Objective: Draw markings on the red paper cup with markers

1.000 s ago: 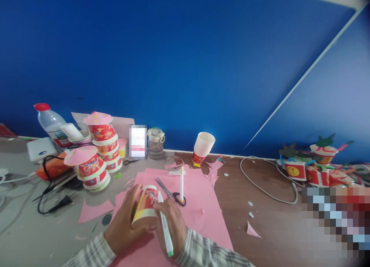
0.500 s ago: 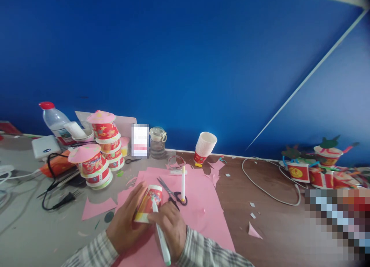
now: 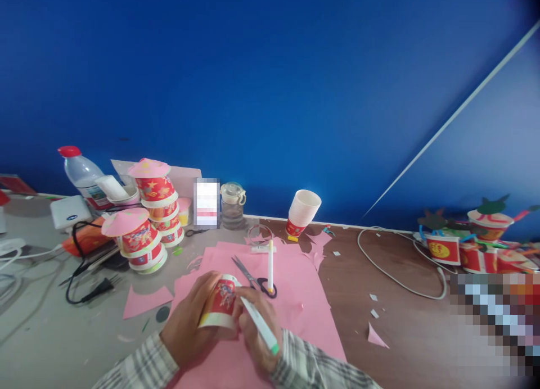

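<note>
Over the pink paper [image 3: 304, 330], I see the left hand [image 3: 185, 321] wrapped around the tilted cup [image 3: 223, 300] and the right hand [image 3: 267, 315] closed on the pen [image 3: 260, 325] beside it. Marking seems in hand; next calls for a steady cup. Whether the pen touches, I cannot tell.

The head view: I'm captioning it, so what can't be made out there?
In the head view:
Red-and-white paper cup: left part behind the left hand; far side faces away.
White marker with green end: tip hidden at the right hand.
White upright rectangle: contents blurred by pixelation.
Multicoloured patch at lower right: pixelated, cut off by the edge.
Plaid sleeves: cut off by the bottom edge.
</note>
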Action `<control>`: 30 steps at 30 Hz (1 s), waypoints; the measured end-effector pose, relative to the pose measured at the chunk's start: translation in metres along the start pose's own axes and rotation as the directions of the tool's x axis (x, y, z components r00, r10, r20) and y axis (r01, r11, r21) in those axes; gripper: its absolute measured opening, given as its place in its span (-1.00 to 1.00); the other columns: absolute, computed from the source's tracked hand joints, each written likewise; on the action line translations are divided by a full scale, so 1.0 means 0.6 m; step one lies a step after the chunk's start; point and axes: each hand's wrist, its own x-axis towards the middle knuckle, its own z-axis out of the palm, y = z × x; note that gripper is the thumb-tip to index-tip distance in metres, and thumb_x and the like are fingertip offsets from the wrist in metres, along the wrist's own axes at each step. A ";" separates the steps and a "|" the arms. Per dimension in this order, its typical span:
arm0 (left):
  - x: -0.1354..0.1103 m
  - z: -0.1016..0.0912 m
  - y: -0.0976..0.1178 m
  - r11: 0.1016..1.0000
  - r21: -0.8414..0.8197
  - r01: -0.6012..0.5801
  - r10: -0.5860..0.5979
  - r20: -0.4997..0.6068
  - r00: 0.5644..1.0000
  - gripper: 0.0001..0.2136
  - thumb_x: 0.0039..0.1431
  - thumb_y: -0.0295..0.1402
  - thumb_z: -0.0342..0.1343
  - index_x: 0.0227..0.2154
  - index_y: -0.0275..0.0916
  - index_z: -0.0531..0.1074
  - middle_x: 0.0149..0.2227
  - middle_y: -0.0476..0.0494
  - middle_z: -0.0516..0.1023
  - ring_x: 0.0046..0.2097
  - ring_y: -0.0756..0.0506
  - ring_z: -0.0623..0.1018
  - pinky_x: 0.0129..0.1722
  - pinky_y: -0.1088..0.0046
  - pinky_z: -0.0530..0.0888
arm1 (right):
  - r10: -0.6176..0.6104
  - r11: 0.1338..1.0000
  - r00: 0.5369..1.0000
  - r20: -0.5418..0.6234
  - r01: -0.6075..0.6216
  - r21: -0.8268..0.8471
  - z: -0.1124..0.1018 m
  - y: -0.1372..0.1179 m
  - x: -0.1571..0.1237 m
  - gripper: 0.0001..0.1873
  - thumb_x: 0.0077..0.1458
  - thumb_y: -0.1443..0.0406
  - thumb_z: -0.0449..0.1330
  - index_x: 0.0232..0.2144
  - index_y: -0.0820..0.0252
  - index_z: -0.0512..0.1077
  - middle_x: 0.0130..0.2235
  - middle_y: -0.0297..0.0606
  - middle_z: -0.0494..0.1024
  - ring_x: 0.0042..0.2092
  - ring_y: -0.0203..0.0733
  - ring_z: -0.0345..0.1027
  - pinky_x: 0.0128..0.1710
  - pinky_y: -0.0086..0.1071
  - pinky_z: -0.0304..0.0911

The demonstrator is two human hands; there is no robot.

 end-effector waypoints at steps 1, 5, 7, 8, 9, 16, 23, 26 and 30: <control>0.000 -0.001 0.001 1.000 -0.004 0.008 -0.008 0.003 1.000 -0.38 -0.20 -0.16 0.14 -0.01 -0.07 0.07 -0.01 -0.09 0.28 -0.01 -0.19 0.29 -0.06 0.21 0.38 | 0.020 0.999 1.000 0.010 -0.020 0.032 -0.002 -0.002 0.003 -0.70 -0.01 0.22 0.10 -0.18 0.05 0.42 -0.50 -0.29 0.49 -0.50 -0.08 0.35 -0.40 -0.22 0.29; 0.001 -0.001 0.005 0.999 -0.031 0.010 -0.010 -0.004 1.000 -0.32 -0.25 -0.11 0.19 -0.01 -0.08 0.06 -0.02 -0.12 0.29 -0.01 -0.21 0.29 -0.07 0.20 0.38 | 0.143 0.959 0.990 -0.017 -0.135 0.248 -0.006 0.001 0.016 -0.64 0.01 0.08 0.04 -0.34 0.20 0.48 -0.59 -0.27 0.47 -0.58 -0.16 0.30 -0.59 -0.36 0.25; 0.000 0.000 0.003 1.000 -0.019 0.016 -0.017 -0.023 1.000 -0.30 -0.27 -0.08 0.20 -0.01 -0.08 0.07 -0.03 -0.13 0.29 -0.02 -0.22 0.31 -0.09 0.19 0.40 | 0.230 0.907 0.973 -0.007 -0.211 0.364 -0.004 0.009 0.019 -0.63 -0.03 0.06 0.07 -0.43 0.22 0.49 -0.66 -0.31 0.43 -0.65 -0.23 0.24 -0.70 -0.45 0.16; -0.001 0.001 0.002 1.000 -0.010 0.016 -0.016 -0.033 0.999 -0.30 -0.27 -0.08 0.20 -0.01 -0.08 0.07 -0.02 -0.14 0.29 -0.02 -0.23 0.31 -0.10 0.19 0.41 | 0.256 0.889 0.967 -0.001 -0.235 0.394 -0.003 0.014 0.019 -0.65 -0.04 0.06 0.09 -0.45 0.23 0.48 -0.68 -0.33 0.42 -0.68 -0.25 0.22 -0.73 -0.47 0.13; -0.002 0.002 0.001 1.000 -0.005 0.012 -0.012 -0.039 0.999 -0.31 -0.26 -0.08 0.19 -0.01 -0.08 0.07 -0.02 -0.14 0.28 -0.02 -0.22 0.31 -0.10 0.19 0.41 | 0.272 0.879 0.962 -0.001 -0.248 0.407 -0.002 0.018 0.019 -0.67 -0.06 0.07 0.12 -0.47 0.23 0.48 -0.69 -0.34 0.42 -0.69 -0.27 0.20 -0.73 -0.49 0.12; -0.001 0.000 -0.001 1.000 -0.002 0.014 -0.014 0.014 1.000 -0.35 -0.22 -0.08 0.16 -0.02 -0.07 0.07 -0.03 -0.13 0.28 -0.03 -0.21 0.32 -0.12 0.19 0.42 | 0.286 0.886 0.958 0.012 -0.269 0.379 -0.002 0.013 0.020 -0.71 -0.09 0.10 0.17 -0.52 0.24 0.46 -0.73 -0.38 0.41 -0.71 -0.30 0.21 -0.73 -0.52 0.11; 0.000 0.000 0.000 1.000 -0.008 0.017 -0.017 0.008 1.000 -0.36 -0.21 -0.07 0.15 -0.01 -0.08 0.07 -0.02 -0.15 0.27 -0.04 -0.23 0.33 -0.15 0.16 0.43 | 0.307 0.876 0.951 0.022 -0.291 0.385 0.001 0.001 0.025 -0.68 -0.12 0.08 0.17 -0.54 0.25 0.46 -0.73 -0.37 0.42 -0.74 -0.32 0.20 -0.76 -0.54 0.10; 0.000 0.001 0.000 1.000 -0.003 0.015 -0.015 0.011 1.000 -0.35 -0.21 -0.07 0.15 -0.01 -0.08 0.07 -0.03 -0.15 0.28 -0.05 -0.23 0.35 -0.16 0.19 0.45 | 0.303 0.876 0.953 0.017 -0.286 0.390 0.000 0.005 0.024 -0.68 -0.10 0.09 0.17 -0.54 0.25 0.46 -0.74 -0.37 0.41 -0.74 -0.33 0.18 -0.76 -0.54 0.10; 0.000 0.001 0.000 1.000 0.018 0.010 -0.010 0.007 1.000 -0.36 -0.20 -0.04 0.12 -0.01 -0.08 0.08 -0.03 -0.14 0.28 -0.05 -0.22 0.34 -0.16 0.20 0.45 | 0.301 0.867 0.953 0.031 -0.287 0.406 -0.001 0.008 0.021 -0.69 -0.07 0.09 0.15 -0.53 0.25 0.46 -0.74 -0.38 0.41 -0.75 -0.35 0.17 -0.76 -0.56 0.08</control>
